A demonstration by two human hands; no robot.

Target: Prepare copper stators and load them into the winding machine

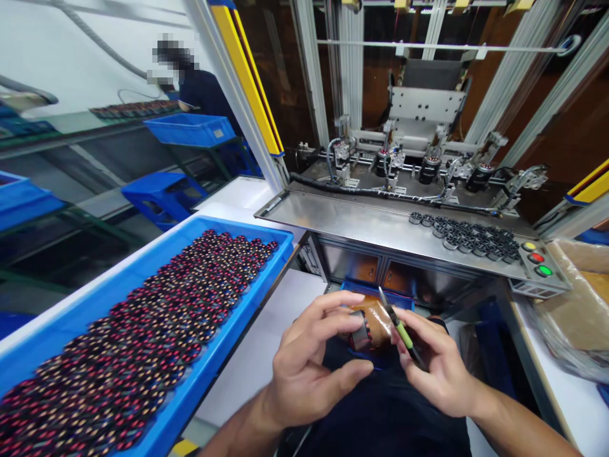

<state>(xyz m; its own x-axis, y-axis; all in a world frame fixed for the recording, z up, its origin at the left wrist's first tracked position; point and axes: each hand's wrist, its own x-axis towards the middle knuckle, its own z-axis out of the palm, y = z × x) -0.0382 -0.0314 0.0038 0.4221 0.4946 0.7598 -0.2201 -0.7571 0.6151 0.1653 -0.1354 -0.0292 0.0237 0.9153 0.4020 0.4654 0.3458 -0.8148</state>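
Observation:
My left hand (pixel 309 362) is curled around a small round wound motor part (pixel 368 327) with copper-brown windings, fingertips pressing on its top and side. My right hand (pixel 435 365) grips a thin green-handled tool (pixel 398 325) like tweezers, its metal tip pointing up just right of the part. Both hands hover close together over my dark lap, in front of the machine's steel shelf (pixel 352 219).
A long blue tray (pixel 190 374) full of several wound motor parts lies at left. Dark round parts (pixel 469 235) sit on the steel shelf beside yellow, red and green buttons (pixel 535 258). Plastic bags (pixel 578 298) lie at right. Another person (pixel 200 89) works at a far bench.

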